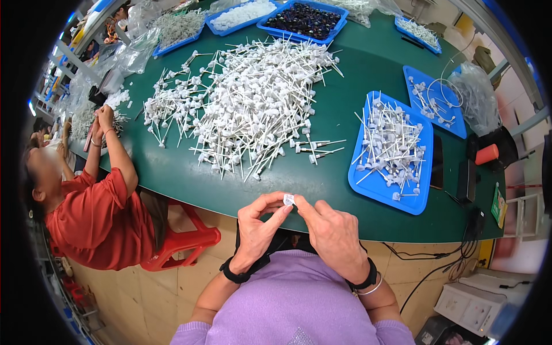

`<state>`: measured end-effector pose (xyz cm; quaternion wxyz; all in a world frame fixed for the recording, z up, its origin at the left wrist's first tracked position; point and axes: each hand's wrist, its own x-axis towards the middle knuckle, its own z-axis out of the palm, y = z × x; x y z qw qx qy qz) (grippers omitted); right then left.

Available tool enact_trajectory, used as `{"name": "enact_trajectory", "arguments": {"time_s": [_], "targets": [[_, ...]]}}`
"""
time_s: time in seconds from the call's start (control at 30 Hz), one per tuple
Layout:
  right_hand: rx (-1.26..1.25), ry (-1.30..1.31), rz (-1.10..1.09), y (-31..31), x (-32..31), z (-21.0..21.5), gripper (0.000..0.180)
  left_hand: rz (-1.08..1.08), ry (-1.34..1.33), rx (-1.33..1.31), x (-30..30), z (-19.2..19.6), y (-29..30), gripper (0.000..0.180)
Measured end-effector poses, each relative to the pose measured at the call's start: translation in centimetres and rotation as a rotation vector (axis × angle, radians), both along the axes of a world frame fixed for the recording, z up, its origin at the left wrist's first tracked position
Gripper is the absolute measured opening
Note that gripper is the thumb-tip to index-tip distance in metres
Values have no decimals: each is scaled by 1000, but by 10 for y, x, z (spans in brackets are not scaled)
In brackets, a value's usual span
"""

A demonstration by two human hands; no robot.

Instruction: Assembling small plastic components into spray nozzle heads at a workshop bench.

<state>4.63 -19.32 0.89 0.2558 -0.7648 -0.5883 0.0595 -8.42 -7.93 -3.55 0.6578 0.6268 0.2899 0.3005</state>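
Just in front of my chest, at the table's near edge, my left hand (257,227) pinches a small whitish plastic piece (288,199) between thumb and forefinger. My right hand (332,233) meets it from the other side, fingers closed against the piece; whatever else they grip is too small to make out. Beyond my hands, a large heap of white plastic parts with thin stems (259,109) covers the middle of the green table (190,184). More of these stemmed parts lie in a blue tray (421,198) to the right.
Another blue tray (454,127) holds a few stemmed parts, beside a clear plastic bag (480,98). At the back stand blue trays of white pieces (244,14) and dark pieces (302,22). On the left, a co-worker in a red shirt (95,224) sits on a red stool (187,241).
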Motion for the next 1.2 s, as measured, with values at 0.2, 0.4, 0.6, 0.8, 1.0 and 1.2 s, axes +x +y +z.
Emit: {"name": "enact_trajectory", "arguments": {"time_s": [0.2, 0.4, 0.6, 0.8, 1.0, 1.2], "targets": [[-26, 60, -46, 1, -8, -1, 39, 52, -28, -11, 2, -8, -5, 25], [7, 142, -44, 1, -7, -2, 31, 44, -104, -106, 2, -14, -6, 24], [34, 158, -8, 4, -5, -3, 31, 38, -123, -114, 1, -13, -6, 25], [22, 148, 5, 2, -3, -4, 32, 37, -116, -96, 1, -13, -6, 24], [42, 141, 2, 2, -2, -5, 30, 30, -105, -92, 1, -14, -6, 25], [43, 162, -25, 2, -2, -3, 27, 26, -94, -75, 1, -14, -6, 25]]}}
